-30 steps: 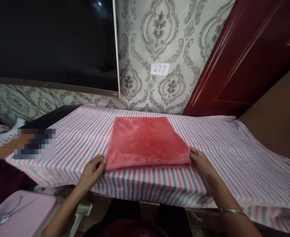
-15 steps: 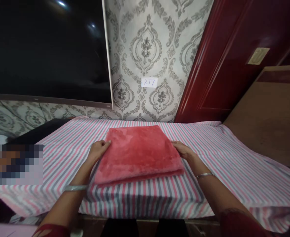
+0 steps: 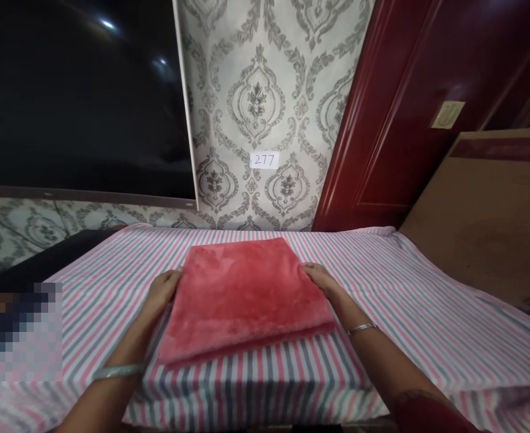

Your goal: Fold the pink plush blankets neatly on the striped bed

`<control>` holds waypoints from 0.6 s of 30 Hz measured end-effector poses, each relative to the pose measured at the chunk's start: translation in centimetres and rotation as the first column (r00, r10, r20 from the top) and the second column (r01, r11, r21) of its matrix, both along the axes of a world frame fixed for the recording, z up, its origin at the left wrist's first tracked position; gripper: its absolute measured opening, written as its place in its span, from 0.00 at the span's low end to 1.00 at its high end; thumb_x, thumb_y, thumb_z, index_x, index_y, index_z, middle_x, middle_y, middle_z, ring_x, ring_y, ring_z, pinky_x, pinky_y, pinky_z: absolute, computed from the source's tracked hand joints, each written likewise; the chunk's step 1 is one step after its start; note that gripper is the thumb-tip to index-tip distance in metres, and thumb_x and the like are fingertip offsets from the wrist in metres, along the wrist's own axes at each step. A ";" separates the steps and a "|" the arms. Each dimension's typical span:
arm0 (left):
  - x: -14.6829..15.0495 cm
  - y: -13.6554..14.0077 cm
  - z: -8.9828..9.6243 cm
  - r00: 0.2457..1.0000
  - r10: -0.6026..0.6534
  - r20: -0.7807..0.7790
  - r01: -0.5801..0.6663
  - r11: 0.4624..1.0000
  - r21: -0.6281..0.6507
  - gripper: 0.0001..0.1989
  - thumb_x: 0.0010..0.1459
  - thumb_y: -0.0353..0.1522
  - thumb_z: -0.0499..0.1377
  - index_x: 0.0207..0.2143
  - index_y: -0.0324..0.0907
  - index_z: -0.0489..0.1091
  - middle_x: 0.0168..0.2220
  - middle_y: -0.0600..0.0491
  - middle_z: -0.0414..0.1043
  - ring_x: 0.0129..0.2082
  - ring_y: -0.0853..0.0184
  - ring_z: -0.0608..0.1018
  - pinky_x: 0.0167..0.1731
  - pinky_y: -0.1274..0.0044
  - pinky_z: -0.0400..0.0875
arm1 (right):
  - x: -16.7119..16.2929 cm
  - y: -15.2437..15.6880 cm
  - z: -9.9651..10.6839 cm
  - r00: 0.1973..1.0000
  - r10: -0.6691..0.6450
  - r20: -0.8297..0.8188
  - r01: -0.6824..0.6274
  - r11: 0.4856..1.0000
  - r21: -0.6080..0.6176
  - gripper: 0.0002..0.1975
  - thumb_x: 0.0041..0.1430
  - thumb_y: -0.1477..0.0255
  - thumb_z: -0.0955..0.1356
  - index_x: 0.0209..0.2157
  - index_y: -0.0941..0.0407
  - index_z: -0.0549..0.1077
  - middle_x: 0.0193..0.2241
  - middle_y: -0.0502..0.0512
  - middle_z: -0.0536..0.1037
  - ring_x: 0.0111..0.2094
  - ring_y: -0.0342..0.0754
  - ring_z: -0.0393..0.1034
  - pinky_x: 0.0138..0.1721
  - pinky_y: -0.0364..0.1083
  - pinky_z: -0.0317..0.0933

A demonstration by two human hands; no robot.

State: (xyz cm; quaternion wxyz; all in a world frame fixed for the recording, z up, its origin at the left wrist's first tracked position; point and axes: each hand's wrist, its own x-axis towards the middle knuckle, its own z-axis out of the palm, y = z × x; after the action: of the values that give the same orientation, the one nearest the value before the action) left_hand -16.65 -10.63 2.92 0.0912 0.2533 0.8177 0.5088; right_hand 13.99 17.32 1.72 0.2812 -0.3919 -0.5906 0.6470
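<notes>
At the near edge, a pink, grey and white striped tablecloth [image 3: 404, 313] drops over the front of the table in soft folds. The person's forearms reach in from the near left and near right. A pale, greenish bangle [image 3: 118, 371] circles the left wrist; a thin silvery bracelet [image 3: 363, 328] circles the right, with a dark red sleeve [image 3: 427, 412] behind it at the near right.

Between the arms, a folded coral-red plush blanket [image 3: 247, 294] lies flat on the tablecloth, slightly askew: its near left corner comes closer to the front edge than its near right one. Along the near side the folded layers show as a darker band beneath the top.

The left hand [image 3: 163, 288] touches the blanket's left side toward the far corner, and the right hand [image 3: 321, 279] touches the right side, also past the middle. Fingertips are partly hidden at both edges, so I cannot tell whether either hand pinches the fabric or only presses against it.

On the left, a pixelated patch [image 3: 17, 331] covers part of the view. To the far right stands a brown cardboard box [image 3: 481, 228]. Farthest back are a dark television [image 3: 80, 108], damask wallpaper [image 3: 224, 54] with a paper label [image 3: 264, 159] reading "277", and a dark red wooden door [image 3: 395, 120].
</notes>
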 end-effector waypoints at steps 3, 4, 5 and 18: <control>-1.6 2.2 1.8 0.998 -0.005 -0.059 -0.003 0.992 -0.126 0.22 0.52 0.50 0.51 0.21 0.43 0.69 0.20 0.50 0.70 0.25 0.61 0.73 0.23 0.75 0.64 | -1.4 0.9 0.5 1.000 0.015 0.007 -0.015 1.000 0.006 0.06 0.46 0.70 0.72 0.23 0.56 0.72 0.17 0.50 0.76 0.19 0.44 0.69 0.23 0.41 0.63; -2.2 3.0 2.4 0.996 -0.007 -0.085 -0.009 0.984 -0.180 0.21 0.52 0.49 0.51 0.20 0.43 0.69 0.21 0.48 0.72 0.27 0.59 0.75 0.25 0.74 0.65 | -2.0 1.3 0.6 1.000 0.017 0.012 -0.017 1.000 0.009 0.07 0.45 0.70 0.73 0.23 0.56 0.72 0.17 0.51 0.77 0.20 0.45 0.70 0.23 0.41 0.64; -2.8 3.8 2.9 0.994 -0.009 -0.107 -0.015 0.974 -0.228 0.21 0.52 0.49 0.51 0.19 0.43 0.68 0.23 0.47 0.73 0.29 0.57 0.76 0.27 0.73 0.66 | -2.5 1.7 0.6 1.000 0.020 0.019 -0.020 1.000 0.012 0.08 0.45 0.69 0.73 0.23 0.56 0.72 0.17 0.51 0.76 0.20 0.46 0.71 0.24 0.42 0.65; -8.2 9.9 2.5 0.995 -0.039 -0.090 0.002 0.923 -0.385 0.19 0.48 0.47 0.60 0.15 0.45 0.66 0.23 0.40 0.75 0.34 0.47 0.80 0.32 0.69 0.68 | -9.6 8.4 -0.1 0.989 -0.008 0.150 -0.012 0.991 0.133 0.10 0.40 0.72 0.76 0.19 0.55 0.71 0.14 0.50 0.73 0.23 0.48 0.70 0.23 0.42 0.61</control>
State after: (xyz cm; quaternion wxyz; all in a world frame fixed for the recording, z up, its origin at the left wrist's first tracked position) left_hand -24.88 -0.73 5.45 0.1052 0.2632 0.9022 0.3251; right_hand 4.41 25.75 1.60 0.2608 -0.4191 -0.6525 0.5751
